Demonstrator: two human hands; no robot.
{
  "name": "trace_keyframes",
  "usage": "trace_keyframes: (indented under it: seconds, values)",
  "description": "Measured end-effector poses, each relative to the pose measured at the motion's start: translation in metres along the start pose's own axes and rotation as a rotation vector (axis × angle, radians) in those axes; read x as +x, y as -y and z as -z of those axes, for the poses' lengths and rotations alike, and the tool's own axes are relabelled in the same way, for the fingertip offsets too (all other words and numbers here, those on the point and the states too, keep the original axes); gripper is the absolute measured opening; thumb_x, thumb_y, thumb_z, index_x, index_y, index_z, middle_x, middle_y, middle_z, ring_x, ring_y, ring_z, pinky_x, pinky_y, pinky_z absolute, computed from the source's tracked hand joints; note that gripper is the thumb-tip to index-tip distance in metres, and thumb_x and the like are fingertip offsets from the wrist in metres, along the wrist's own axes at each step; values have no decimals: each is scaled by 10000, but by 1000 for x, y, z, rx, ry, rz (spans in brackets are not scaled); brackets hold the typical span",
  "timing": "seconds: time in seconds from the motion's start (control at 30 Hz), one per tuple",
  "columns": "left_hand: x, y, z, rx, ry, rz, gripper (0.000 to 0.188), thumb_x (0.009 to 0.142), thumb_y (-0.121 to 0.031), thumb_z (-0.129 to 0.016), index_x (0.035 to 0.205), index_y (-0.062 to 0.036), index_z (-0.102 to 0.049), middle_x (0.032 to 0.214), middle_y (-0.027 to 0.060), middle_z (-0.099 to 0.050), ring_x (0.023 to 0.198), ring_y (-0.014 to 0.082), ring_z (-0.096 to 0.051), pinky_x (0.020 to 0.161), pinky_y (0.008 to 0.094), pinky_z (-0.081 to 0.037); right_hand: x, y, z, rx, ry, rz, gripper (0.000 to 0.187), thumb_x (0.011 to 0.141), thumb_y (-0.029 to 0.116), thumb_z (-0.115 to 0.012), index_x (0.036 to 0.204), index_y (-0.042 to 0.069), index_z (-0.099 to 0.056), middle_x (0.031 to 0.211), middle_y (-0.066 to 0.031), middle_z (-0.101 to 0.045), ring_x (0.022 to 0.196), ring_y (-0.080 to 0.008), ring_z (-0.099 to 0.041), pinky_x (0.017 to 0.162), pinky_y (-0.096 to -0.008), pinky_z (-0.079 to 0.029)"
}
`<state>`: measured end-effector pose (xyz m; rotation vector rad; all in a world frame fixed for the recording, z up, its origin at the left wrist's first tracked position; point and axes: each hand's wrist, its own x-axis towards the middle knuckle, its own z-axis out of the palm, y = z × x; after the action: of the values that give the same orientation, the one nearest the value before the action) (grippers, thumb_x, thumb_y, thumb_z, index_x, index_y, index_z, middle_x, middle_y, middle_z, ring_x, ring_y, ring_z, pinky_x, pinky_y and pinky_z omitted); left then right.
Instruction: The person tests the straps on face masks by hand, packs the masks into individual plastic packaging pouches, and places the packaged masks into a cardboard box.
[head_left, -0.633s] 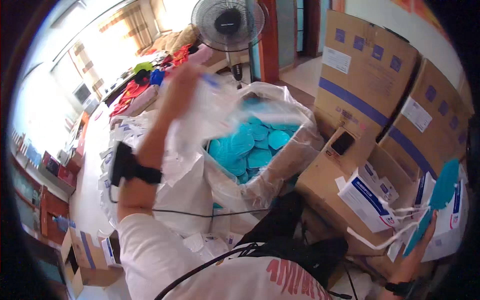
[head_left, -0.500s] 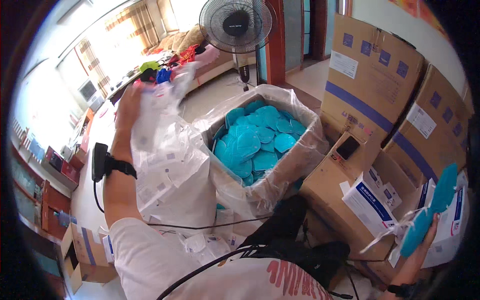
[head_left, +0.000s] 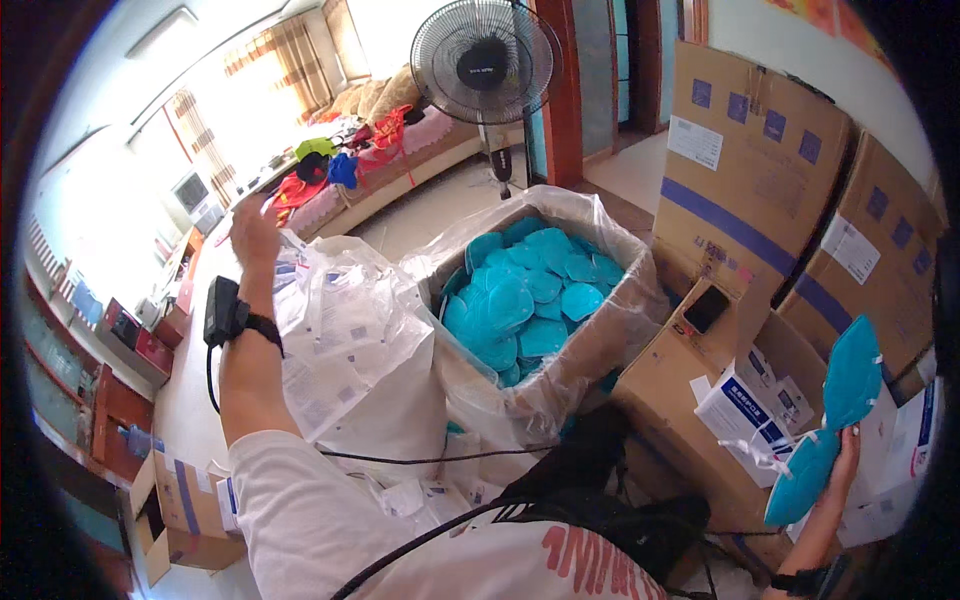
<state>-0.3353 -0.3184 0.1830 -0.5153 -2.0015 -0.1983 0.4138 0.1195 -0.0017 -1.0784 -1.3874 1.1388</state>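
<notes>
My right hand (head_left: 846,462), at the right, grips teal face masks by their inner edge. The upper teal piece (head_left: 853,372) and the lower teal piece (head_left: 803,478) fan out from the fingers, and white straps (head_left: 755,455) dangle to their left. I cannot tell whether these are separate masks or one opened out. Raised above a heap of clear printed plastic bags (head_left: 345,320), my left hand (head_left: 256,235) has its fingers drawn together; what is in them, if anything, does not show. Between the hands, a plastic-lined carton (head_left: 640,285) holds many teal masks (head_left: 505,300).
A brown carton (head_left: 655,375) carries a phone (head_left: 706,309); a white-and-blue box (head_left: 742,412) stands beside it. Tall cartons (head_left: 745,170) rise behind. A standing fan (head_left: 485,65) is beyond the lined carton. A black cable (head_left: 420,459) crosses before me.
The plastic bag lifted by my left hand has dropped back towards the heap. In my right hand the teal pieces have turned to show more of their broad faces. The view has shifted slightly.
</notes>
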Motion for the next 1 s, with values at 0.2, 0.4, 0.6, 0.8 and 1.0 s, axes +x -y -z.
trace_keyframes:
  seconds: [0.2,0.4,0.6,0.8,1.0]
  values:
    - [12,-244,83,-803,-129,-707,202,715,-166,-528,874,-72,-611,961,114,-568,916,268,-516,764,367,-413,-43,24,-33,-136,-103,54,295,864,208,-424,1088,21,-468,926,-48,-506,769,-135,-456,692,-260,-387]
    - [-96,-395,230,-1869,-186,-1538,212,684,-297,-599,732,-97,-549,859,40,-538,826,205,-524,735,351,-397,-97,75,-41,-216,56,112,220,847,138,-448,1033,39,-509,764,-17,-518,638,-81,-460,566,-225,-384]
    - [-137,-423,283,-2412,-70,-1704,245,701,-326,-573,669,-94,-500,753,25,-485,744,187,-503,703,337,-379,-143,112,-25,-323,40,33,179,842,167,-447,932,35,-528,719,-3,-516,618,-77,-463,547,-230,-388]
    - [-144,-461,278,-2315,57,-1544,477,713,-373,-601,1051,-49,-510,1015,123,-521,913,254,-507,804,373,-387,-159,155,-36,-717,237,428,140,767,115,-477,870,27,-514,695,-119,-530,626,-242,-537,543,-329,-416]
    - [-137,-482,235,-1900,936,-1452,718,656,-276,-697,1237,-67,-332,1131,154,-456,1034,281,-453,858,375,-359,-134,178,-86,-900,418,447,68,735,106,-501,755,45,-477,686,-160,-509,654,-363,-521,551,-416,-405]
